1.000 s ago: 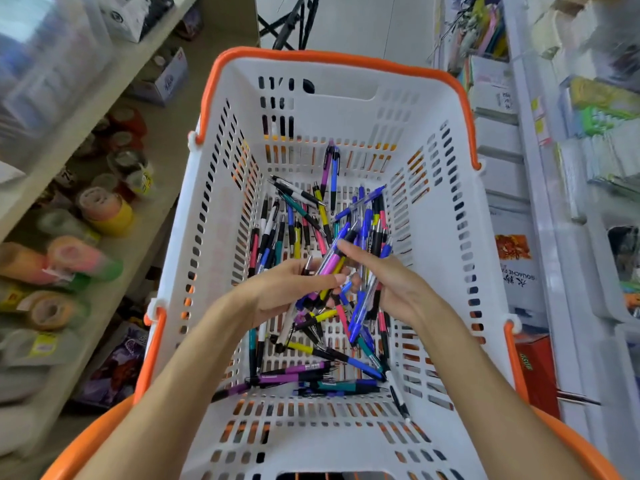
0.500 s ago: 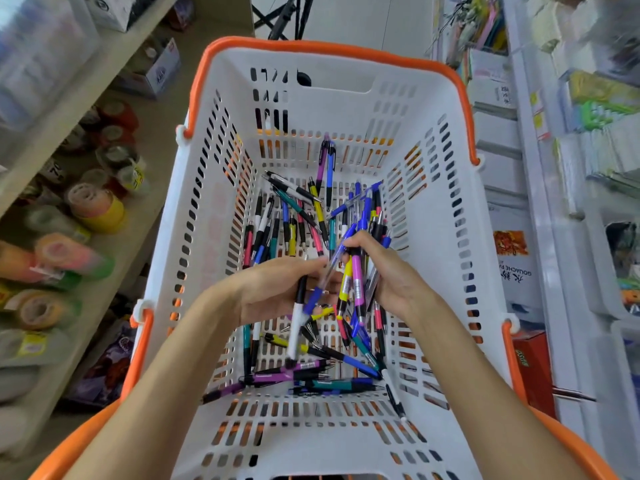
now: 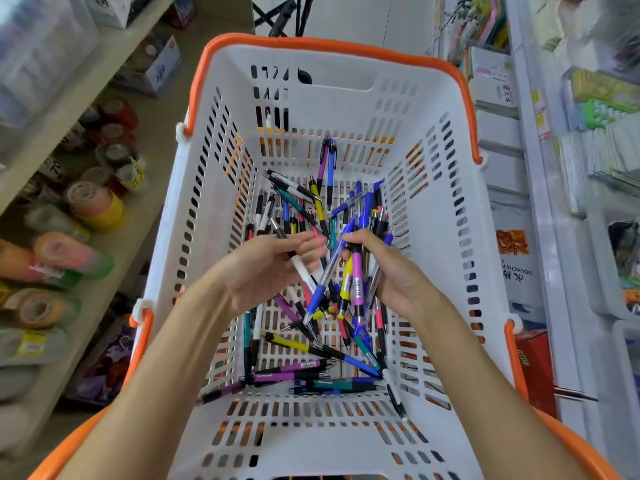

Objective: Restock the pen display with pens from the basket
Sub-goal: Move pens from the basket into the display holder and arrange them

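A white slotted basket (image 3: 433, 174) with orange handles fills the middle of the view. Several loose pens (image 3: 298, 348) in blue, purple, yellow, teal and black lie on its floor. My right hand (image 3: 398, 275) grips a bundle of pens (image 3: 353, 278) held upright over the pile, tips pointing down. My left hand (image 3: 266, 268) is beside it, its fingers holding a black and white pen (image 3: 301, 268) that slants toward the bundle. The pen display is not in view.
Left of the basket runs a shelf (image 3: 86, 98) with tape rolls (image 3: 97, 206) and boxes. On the right stand white shelves (image 3: 540, 188) with stationery packs and a red box (image 3: 533, 365) low down. Pale floor lies beyond the basket.
Both hands have risen slightly from the pile. My right hand has gathered the pens into an upright bundle, and my left hand has drawn a black and white pen up and apart from it.
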`<action>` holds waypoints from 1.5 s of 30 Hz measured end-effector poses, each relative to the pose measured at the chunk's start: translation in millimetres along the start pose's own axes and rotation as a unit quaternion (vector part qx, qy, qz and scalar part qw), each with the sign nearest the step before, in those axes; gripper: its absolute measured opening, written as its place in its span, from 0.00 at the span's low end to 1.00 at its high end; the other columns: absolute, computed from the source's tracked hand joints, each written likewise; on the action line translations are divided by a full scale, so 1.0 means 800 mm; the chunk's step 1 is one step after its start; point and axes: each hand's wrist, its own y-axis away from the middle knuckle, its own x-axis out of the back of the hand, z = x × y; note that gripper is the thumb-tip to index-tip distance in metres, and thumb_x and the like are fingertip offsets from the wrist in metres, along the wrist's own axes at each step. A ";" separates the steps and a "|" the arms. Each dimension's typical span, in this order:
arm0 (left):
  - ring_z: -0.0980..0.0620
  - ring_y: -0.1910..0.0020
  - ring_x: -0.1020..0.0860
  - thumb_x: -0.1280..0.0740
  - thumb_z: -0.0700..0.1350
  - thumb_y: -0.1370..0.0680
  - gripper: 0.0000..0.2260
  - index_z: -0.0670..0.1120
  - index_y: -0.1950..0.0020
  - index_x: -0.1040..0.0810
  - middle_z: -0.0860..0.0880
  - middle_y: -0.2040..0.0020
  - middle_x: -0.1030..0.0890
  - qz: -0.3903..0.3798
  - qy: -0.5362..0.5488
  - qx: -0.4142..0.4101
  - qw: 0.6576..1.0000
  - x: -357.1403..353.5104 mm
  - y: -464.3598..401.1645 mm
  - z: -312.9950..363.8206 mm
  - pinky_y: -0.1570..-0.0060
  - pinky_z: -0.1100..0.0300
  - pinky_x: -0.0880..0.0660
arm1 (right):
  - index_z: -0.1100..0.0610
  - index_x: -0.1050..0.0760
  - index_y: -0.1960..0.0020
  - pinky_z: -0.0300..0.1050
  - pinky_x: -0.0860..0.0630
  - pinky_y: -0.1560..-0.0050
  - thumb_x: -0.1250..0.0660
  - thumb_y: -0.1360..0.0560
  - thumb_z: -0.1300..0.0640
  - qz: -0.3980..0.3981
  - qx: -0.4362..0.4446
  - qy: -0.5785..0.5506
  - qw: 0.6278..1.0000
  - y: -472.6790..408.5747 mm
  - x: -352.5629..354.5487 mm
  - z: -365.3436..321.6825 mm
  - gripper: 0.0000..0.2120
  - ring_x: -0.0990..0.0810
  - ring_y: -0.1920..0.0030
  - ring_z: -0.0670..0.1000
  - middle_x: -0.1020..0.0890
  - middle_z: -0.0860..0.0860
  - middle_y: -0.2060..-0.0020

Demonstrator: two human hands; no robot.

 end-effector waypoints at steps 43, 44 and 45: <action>0.55 0.76 0.42 0.35 0.54 0.25 0.16 0.47 0.68 0.32 0.53 0.74 0.40 -0.072 -0.439 -0.047 0.895 0.003 -0.002 -0.014 0.75 0.66 0.41 | 0.60 0.20 0.57 0.35 0.28 0.73 0.27 0.30 0.51 0.003 0.032 0.128 0.991 0.004 0.002 -0.005 0.12 0.30 0.77 0.44 0.23 0.56 0.67; 0.55 0.77 0.42 0.35 0.53 0.25 0.16 0.47 0.68 0.33 0.53 0.75 0.40 -0.085 -0.442 -0.045 0.892 0.001 0.000 -0.013 0.76 0.67 0.41 | 0.61 0.21 0.58 0.35 0.29 0.74 0.27 0.30 0.50 -0.014 0.030 0.144 0.989 0.006 0.004 -0.007 0.13 0.30 0.78 0.45 0.25 0.58 0.67; 0.56 0.77 0.42 0.35 0.52 0.24 0.16 0.47 0.68 0.32 0.54 0.75 0.40 -0.097 -0.445 -0.043 0.889 0.001 0.001 -0.013 0.77 0.68 0.41 | 0.61 0.21 0.58 0.35 0.29 0.75 0.27 0.30 0.50 -0.026 0.031 0.162 0.986 0.007 0.004 -0.008 0.13 0.31 0.78 0.45 0.26 0.58 0.68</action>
